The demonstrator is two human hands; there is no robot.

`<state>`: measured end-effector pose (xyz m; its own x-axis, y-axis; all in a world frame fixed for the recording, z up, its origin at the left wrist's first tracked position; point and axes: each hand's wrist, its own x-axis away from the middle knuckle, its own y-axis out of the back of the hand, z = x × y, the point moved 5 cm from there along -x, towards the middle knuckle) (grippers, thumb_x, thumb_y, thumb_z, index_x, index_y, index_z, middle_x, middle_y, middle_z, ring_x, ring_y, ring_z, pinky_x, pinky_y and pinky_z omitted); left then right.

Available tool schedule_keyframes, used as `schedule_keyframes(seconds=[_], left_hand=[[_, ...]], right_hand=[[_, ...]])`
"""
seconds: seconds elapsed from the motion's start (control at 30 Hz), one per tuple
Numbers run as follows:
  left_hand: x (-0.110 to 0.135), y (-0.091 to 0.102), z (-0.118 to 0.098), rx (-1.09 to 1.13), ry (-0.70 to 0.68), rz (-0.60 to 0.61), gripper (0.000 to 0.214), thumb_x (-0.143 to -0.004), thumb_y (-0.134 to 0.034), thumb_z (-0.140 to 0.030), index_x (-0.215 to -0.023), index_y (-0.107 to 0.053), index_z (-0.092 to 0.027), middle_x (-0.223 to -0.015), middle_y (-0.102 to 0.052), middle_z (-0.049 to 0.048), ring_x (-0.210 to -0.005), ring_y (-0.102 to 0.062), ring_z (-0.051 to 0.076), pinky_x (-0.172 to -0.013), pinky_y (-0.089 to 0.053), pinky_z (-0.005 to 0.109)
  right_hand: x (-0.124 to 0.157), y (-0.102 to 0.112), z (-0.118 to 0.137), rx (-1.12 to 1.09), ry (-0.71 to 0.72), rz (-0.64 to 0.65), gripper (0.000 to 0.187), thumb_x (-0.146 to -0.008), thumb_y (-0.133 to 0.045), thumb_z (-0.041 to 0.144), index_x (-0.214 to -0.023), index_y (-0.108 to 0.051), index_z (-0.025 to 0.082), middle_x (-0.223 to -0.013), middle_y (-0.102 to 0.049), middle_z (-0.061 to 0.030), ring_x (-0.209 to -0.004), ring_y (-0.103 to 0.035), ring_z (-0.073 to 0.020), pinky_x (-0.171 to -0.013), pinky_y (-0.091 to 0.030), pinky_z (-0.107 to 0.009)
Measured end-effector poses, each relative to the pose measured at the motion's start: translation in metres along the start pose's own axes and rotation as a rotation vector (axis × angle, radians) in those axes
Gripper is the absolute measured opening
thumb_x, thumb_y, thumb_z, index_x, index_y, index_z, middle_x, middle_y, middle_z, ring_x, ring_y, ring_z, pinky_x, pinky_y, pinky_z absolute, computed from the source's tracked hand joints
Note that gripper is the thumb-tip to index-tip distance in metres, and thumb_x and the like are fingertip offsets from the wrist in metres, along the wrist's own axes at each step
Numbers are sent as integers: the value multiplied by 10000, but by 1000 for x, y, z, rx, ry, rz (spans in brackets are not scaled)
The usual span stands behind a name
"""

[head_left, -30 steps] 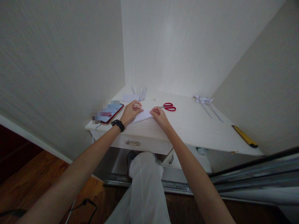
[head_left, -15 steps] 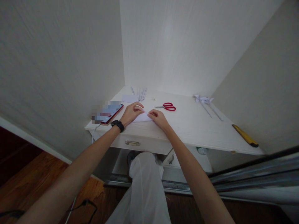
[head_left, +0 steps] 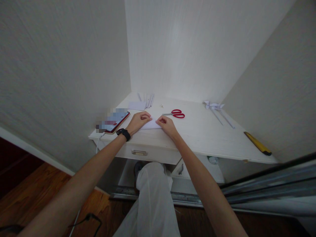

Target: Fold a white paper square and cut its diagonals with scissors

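A sheet of white paper (head_left: 152,124) lies on the white desk, partly covered by both hands. My left hand (head_left: 139,121), with a black watch on its wrist, pinches the paper's upper left part. On the right side, my right hand (head_left: 167,124) pinches the same sheet between thumb and fingers. A small gap separates the two sets of fingertips. Just beyond my right hand lie red-handled scissors (head_left: 176,114), blades pointing left. Behind my left hand rest another piece of white paper (head_left: 136,105) and several thin white paper sticks (head_left: 149,100).
A phone (head_left: 115,121) with a blurred screen and a cable lies at the left edge. White paper pinwheels on sticks (head_left: 214,106) rest at the back right. A yellow utility knife (head_left: 258,144) lies near the right edge. Walls enclose the desk (head_left: 197,138).
The fingers of my left hand have come down and closed onto the paper. My right hand keeps its pinch. The whole view has shifted slightly.
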<state>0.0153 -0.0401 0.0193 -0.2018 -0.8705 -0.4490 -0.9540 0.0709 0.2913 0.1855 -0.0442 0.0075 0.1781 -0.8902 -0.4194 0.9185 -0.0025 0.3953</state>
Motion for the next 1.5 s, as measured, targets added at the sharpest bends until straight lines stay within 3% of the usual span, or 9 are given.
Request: schedule_keyframes(seconds=[0.33,0.57,0.8,1.3,1.5], left_hand=[[-2,0,5,-11,22,15,223,-720,-704,-380,-741,-663,-162,-711,-677,28,-664,-602,151,-643,-459,263],[2,-7,0,-58,20,144,213,-724,-697,-373,-717,-686,-160,-709,-698,36,-670,-614,160,-652,-469,269],[5,-11,-3,-76,19,200,220,-711,-702,-389,-723,-698,-169,-674,-687,23,-640,-600,157,-601,-439,256],[6,-12,-6,-71,5,215,191,-715,-711,-360,-730,-716,-170,-681,-698,26,-652,-614,161,-641,-464,264],[3,-7,-5,-65,16,133,200,-708,-709,-370,-722,-716,-171,-728,-718,45,-689,-629,174,-676,-480,284]], right_hand=[[-1,-1,2,-43,17,10,142,-739,-633,329,-720,-600,191,-699,-606,9,-667,-520,-138,-697,-428,-279],[0,-3,2,-32,45,20,135,-747,-636,321,-751,-627,186,-733,-630,-7,-700,-557,-150,-727,-442,-295],[1,-3,5,-10,71,52,106,-756,-610,295,-738,-628,192,-738,-641,-9,-717,-568,-161,-730,-442,-300],[1,-4,3,-6,78,69,105,-752,-594,297,-732,-619,197,-732,-636,-8,-708,-564,-161,-726,-440,-300],[-1,5,2,34,55,-78,85,-740,-587,284,-711,-597,204,-705,-615,1,-699,-539,-158,-714,-435,-292]])
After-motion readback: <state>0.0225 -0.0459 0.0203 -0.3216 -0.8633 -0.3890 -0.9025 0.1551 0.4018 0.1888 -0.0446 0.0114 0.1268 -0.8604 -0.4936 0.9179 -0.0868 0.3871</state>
